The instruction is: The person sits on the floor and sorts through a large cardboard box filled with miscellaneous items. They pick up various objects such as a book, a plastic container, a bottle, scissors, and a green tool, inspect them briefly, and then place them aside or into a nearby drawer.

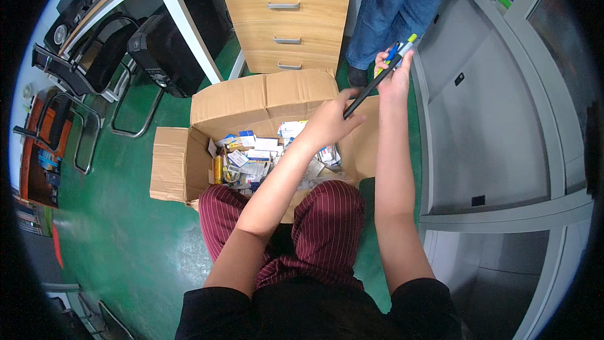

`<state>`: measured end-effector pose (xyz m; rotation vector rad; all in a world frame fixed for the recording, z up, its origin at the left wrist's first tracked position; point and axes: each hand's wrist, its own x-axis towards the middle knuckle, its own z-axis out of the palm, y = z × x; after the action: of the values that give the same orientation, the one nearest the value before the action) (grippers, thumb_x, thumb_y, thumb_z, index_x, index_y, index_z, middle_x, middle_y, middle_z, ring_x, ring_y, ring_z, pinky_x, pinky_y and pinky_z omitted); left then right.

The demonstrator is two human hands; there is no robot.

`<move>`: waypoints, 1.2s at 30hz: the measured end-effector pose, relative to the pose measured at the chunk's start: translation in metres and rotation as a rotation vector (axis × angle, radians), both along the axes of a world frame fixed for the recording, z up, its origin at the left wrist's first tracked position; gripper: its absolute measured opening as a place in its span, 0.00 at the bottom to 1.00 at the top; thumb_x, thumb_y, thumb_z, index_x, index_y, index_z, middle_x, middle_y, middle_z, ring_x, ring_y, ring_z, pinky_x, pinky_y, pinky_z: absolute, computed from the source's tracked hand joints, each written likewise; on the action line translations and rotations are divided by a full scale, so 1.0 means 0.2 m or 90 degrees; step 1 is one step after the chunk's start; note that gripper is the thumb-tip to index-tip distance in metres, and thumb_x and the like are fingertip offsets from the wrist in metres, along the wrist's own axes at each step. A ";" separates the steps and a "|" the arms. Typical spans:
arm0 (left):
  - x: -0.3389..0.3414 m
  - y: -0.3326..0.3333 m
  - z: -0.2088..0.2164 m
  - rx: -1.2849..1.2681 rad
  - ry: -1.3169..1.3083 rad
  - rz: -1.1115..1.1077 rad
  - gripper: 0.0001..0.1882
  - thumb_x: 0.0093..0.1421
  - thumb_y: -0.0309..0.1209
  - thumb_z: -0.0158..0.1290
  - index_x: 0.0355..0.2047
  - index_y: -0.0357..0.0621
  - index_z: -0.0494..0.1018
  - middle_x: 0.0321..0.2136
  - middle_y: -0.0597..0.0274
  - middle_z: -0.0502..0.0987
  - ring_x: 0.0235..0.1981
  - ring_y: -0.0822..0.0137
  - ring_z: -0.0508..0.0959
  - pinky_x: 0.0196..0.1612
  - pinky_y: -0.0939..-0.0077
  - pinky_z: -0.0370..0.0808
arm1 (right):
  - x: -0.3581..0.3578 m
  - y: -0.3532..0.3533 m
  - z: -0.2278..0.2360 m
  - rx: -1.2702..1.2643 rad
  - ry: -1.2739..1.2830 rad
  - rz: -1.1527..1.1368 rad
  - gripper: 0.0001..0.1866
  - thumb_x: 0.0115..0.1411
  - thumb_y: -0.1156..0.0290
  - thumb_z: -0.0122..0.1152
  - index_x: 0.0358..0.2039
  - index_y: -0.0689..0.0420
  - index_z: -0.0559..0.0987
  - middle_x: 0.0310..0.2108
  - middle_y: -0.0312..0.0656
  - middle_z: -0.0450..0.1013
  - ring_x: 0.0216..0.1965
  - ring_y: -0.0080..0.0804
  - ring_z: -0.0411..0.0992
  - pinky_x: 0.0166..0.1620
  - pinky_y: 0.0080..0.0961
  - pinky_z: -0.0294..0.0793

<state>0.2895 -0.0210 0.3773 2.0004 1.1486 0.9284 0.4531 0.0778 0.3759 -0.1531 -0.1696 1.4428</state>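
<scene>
My right hand [395, 77] is raised beyond the box's right side, its fingers closed round a small bunch of pens [392, 51]. Blue and yellow-green parts of them show above the fingers. A long, thin black stick, perhaps a pen [371, 90], slants from that bunch down to my left hand [328, 124]. The left fingers are closed about its lower end, slightly blurred. Below both hands stands an open cardboard box [264, 97], heaped with small boxes and packets [258, 154], mostly white and blue. My left forearm hides part of the contents.
My knees in striped dark red trousers [330, 223] press near the box's front. Behind it stand a wooden drawer cabinet [286, 19] and a person in jeans [393, 9]. Grey metal cabinet doors [491, 101] rise at right. Chairs [107, 69] stand left on green floor [138, 239].
</scene>
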 end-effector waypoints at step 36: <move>-0.15 -0.58 -0.55 -0.381 -0.673 0.242 0.11 0.58 0.36 0.39 0.36 0.43 0.63 0.31 0.66 0.67 0.30 0.76 0.68 0.31 0.83 0.63 | 0.45 0.78 0.96 -0.352 -1.051 -0.689 0.32 0.48 0.54 0.49 0.44 0.70 0.61 0.42 0.55 0.61 0.41 0.43 0.63 0.45 0.27 0.61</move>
<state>0.2590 -0.1361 0.2667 0.6216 0.9798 1.3661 0.5423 0.2331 0.5671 -1.6050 -0.8522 -0.0567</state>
